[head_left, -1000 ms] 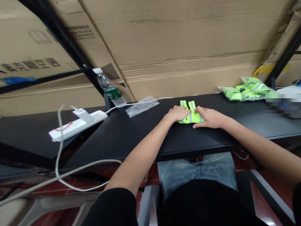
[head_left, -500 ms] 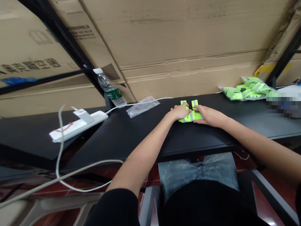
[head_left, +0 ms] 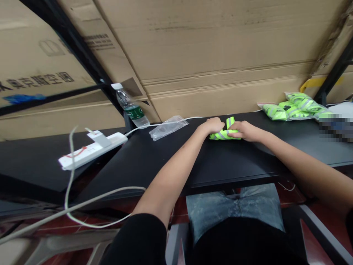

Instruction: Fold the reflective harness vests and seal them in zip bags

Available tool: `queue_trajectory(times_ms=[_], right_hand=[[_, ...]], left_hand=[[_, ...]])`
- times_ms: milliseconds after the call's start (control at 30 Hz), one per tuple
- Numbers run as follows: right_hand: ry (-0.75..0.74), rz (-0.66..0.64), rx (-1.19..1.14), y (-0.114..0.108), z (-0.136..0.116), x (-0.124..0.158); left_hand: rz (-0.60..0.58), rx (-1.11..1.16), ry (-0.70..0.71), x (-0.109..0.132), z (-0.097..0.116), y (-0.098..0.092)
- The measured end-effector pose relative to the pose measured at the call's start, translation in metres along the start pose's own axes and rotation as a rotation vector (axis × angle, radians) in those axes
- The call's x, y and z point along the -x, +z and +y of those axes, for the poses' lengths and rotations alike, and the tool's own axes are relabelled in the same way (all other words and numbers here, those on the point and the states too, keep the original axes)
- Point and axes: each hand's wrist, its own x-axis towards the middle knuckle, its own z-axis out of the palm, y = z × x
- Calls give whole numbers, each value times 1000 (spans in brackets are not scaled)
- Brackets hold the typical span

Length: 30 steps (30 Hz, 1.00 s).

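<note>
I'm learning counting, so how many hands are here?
2: the left hand at the left end of the striped green cloth, the right hand at its right end. The blurred patch at far right could hide more.

Soft light leaves a pale sheen on the black desk (head_left: 234, 162); dim lower corners are stretched and perhaps blurred.

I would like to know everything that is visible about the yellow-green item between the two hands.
The yellow-green item looks like soft fabric with silvery-grey stripes, perhaps reflective. It forms a low, folded bundle on the black table, and one flat striped end sticks out on the far side. The left hand covers its left end; the right hand holds its right end. The hands hide parts of it.
</note>
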Motion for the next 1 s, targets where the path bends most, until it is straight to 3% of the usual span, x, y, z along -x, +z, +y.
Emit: queue_trajectory(times_ms=[233, 433, 600, 733, 833, 933, 1000], right_hand=[[131, -162, -154, -17, 42, -39], [189, -168, -167, -10, 65, -61], [178, -77, -124, 2, 70, -61], [158, 76, -33, 9, 63, -60], [138, 160, 36, 14, 49, -54], [100, 197, 95, 17, 31, -37], [23, 199, 140, 18, 21, -21]], left_hand=[[145, 141, -54, -40, -17, -1], [330, 172, -75, -41, -38, 14], [397, 98, 82, -17, -37, 12], [277, -14, 213, 16, -19, 7], [190, -197, 219, 42, -5, 8], [189, -401, 221, 61, 3, 14], [181, -423, 223, 67, 3, 16]])
